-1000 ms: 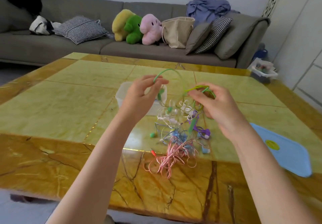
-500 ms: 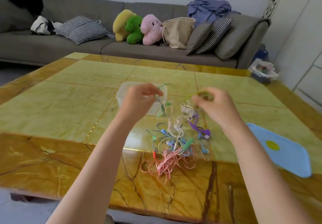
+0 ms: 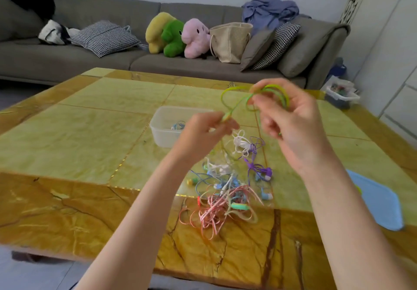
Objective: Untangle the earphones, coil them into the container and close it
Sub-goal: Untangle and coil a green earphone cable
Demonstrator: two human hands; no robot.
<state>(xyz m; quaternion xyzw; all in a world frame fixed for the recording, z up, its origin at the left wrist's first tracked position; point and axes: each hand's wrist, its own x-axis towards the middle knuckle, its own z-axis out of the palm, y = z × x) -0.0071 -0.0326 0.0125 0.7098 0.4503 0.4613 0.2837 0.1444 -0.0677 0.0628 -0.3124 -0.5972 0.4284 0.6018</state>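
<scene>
**Green cord going into a coil, most of the tangle still waiting**

Both hands are up above the middle of the table [image 3: 67, 145], working 1 green earphone cord [image 3: 228, 100]. The right hand [image 3: 291, 118] has its fingers curled round several loops of that cord, a small coil bunched at the fingertips. The left hand [image 3: 203, 131] pinches the same cord lower down, where it runs off the coil, so the line is held between the 2 hands. Below the left hand the green cord seems to trail down toward the pile, though blur makes it hard to follow.

The clear container [image 3: 162, 131] sits open near the table's centre, just beyond the left hand. Inside there is already something bluish, by the look of it 1 coiled set, so a first piece appears to be stowed. Its blue lid [image 3: 379, 206] lies flat by the right edge of the table, well apart from the container.

And the big job remains: the tangle of earphones [image 3: 228, 190] lies toward the near edge, white, purple, blue, pink-striped and mint cords all crossing one another.

My read: early going. 1 set looks to be in, the green one is mid-coil and not yet in, the rest of the pile needs separating, and closing comes last.
</scene>
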